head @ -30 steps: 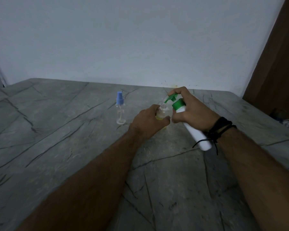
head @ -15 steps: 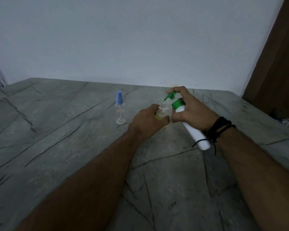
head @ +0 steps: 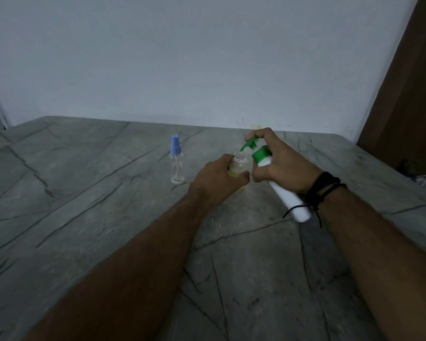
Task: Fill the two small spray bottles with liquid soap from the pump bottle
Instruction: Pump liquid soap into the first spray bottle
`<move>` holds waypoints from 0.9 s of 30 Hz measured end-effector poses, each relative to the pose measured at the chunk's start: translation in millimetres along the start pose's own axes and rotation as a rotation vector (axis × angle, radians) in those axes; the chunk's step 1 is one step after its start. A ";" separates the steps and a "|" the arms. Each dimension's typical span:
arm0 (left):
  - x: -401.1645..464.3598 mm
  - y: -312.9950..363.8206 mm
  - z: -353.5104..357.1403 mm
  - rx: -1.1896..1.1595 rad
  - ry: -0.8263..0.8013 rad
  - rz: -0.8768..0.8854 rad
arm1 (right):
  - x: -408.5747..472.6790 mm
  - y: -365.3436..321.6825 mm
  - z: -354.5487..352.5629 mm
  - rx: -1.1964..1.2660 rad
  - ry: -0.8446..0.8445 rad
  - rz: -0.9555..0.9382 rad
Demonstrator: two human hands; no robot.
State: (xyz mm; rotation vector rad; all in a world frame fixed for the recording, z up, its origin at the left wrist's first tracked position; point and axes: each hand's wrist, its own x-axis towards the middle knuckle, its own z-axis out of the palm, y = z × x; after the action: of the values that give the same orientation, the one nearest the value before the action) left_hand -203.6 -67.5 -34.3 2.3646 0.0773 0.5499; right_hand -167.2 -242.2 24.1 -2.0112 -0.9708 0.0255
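My left hand (head: pixel 217 182) grips a small clear spray bottle (head: pixel 239 166) that has no cap and holds some yellow liquid. My right hand (head: pixel 280 166) holds a white pump bottle (head: pixel 287 195) tilted over it, a finger on the green pump head (head: pixel 251 143), whose nozzle points at the open neck. A second small clear bottle (head: pixel 177 163) with a blue spray cap stands upright to the left, apart from both hands.
Everything rests on a grey marble-patterned table (head: pixel 84 205) against a pale wall. A dark wooden panel (head: pixel 408 94) stands at the right, with some small items beyond the table's right edge.
The pump head has risen a little between the earlier frames and now; both hands and the bottles stay in about the same place.
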 end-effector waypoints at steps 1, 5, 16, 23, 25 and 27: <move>-0.3 -0.2 -0.3 -0.006 0.001 -0.003 | 0.0 -0.3 -0.4 -0.003 0.000 0.003; -1.2 -0.2 -0.7 -0.028 -0.007 -0.005 | -0.7 -0.9 -0.1 0.008 0.007 0.015; -1.0 1.4 -1.7 -0.018 -0.006 -0.005 | -1.6 -2.0 -1.5 0.009 0.008 0.007; -0.6 1.5 -1.3 0.008 -0.006 0.001 | -0.4 0.0 1.3 0.007 0.020 -0.013; -0.1 2.2 -1.5 0.011 -0.007 -0.006 | -0.6 -0.4 1.4 0.005 0.022 -0.014; -0.1 2.6 -1.7 0.017 -0.011 -0.012 | -1.1 -0.6 1.4 -0.001 0.024 -0.014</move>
State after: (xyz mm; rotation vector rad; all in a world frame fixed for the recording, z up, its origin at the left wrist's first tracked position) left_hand -204.7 -68.4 -31.6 2.3821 0.0914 0.5326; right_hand -168.9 -241.7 23.3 -2.0010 -0.9701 -0.0068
